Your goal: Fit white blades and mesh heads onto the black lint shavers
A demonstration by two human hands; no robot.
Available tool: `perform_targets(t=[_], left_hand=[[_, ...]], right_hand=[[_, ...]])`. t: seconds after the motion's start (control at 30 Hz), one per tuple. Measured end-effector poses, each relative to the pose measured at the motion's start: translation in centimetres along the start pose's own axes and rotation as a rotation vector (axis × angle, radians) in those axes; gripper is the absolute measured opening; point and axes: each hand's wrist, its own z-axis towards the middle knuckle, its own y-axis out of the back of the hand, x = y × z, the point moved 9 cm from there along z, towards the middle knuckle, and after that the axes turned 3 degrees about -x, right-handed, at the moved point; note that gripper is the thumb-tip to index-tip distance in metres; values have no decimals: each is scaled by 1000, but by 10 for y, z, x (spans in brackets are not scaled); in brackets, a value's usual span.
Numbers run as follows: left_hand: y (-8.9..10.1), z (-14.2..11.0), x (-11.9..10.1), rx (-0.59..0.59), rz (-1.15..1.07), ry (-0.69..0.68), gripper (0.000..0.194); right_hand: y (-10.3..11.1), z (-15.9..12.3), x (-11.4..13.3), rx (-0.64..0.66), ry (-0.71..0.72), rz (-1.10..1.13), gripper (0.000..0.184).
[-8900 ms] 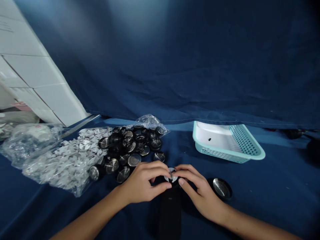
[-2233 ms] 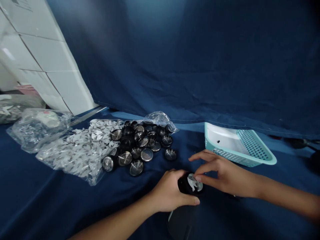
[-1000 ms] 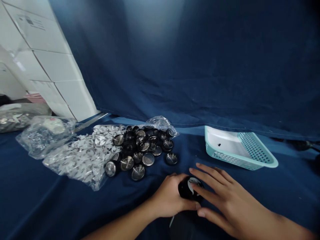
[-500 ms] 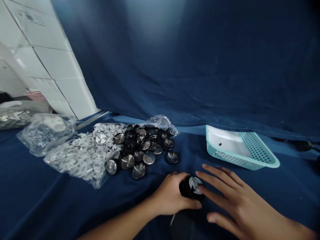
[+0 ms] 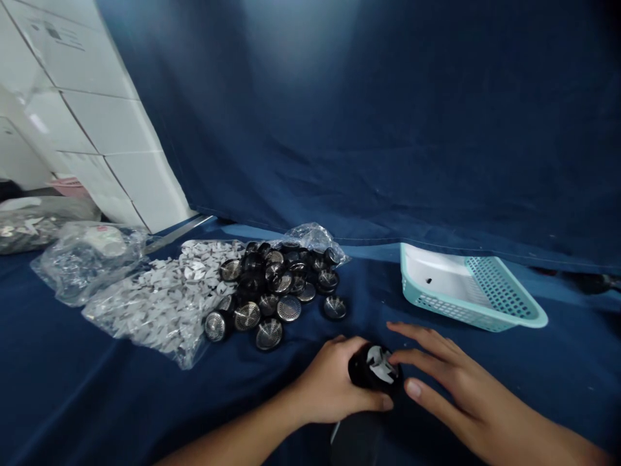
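My left hand (image 5: 334, 382) is wrapped round a black round part (image 5: 359, 367), its top tilted towards me. A light grey bladed piece (image 5: 381, 364) lies on the top of that part. The fingers of my right hand (image 5: 449, 382) are spread, and one fingertip touches or hovers right at the grey piece. Below my left hand a dark object (image 5: 356, 440) with a thin light edge is partly hidden. Beyond my hands lies a pile of black round caps with perforated metal faces (image 5: 269, 332).
A clear bag of many small light grey pieces (image 5: 145, 310) lies left of the pile. More clear plastic (image 5: 90, 259) lies further left. A turquoise basket (image 5: 466, 314) with a white bottom and a small black bit stands at right. Behind hangs a blue cloth (image 5: 363, 129).
My right thumb has moved up close to the black part, and the right fingers have drawn in a little. The grey piece sits turned differently. My left hand keeps its hold.
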Motion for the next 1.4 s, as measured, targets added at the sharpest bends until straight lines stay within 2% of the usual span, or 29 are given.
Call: perform_targets(t=[0.1, 0.23, 0.37, 0.43, 0.53, 0.67, 0.8, 0.9, 1.07, 1.2, 1.3, 1.4], left_hand=[[1, 0, -2, -1, -22, -10, 44], [1, -1, 2, -16, -16, 15, 48], [1, -2, 6, -26, -18, 62, 54], [0, -3, 8, -34, -8, 81, 56], [1, -4, 9, -66, -7, 93, 56], [2, -5, 14, -125, 2, 122, 58], [3, -4, 19, -157, -25, 130, 61], [3, -4, 22, -167, -57, 119, 62], [6, -4, 21, -196, -51, 111, 62], [6, -3, 19, -186, -66, 111, 59], [6, -2, 16, -176, -63, 87, 54], [6, -2, 14, -174, -54, 62, 51]], right_hand=[[1, -8, -1, 23, -15, 79, 38], [2, -20, -8, 4, 14, 36, 46], [5, -46, -55, -147, -192, -98, 62], [-3, -62, -80, -153, -274, -199, 67], [-18, -79, -101, -137, -285, -313, 66], [-30, -81, -109, -118, -262, -330, 63], [-31, -67, -105, -117, -218, -323, 52], [-21, -55, -98, -136, -199, -252, 48], [17, -31, -68, -205, -249, 85, 46], [35, -4, -37, -293, -209, 361, 31], [27, 13, -25, -360, -167, 582, 22], [4, 23, -15, -318, -114, 662, 26]])
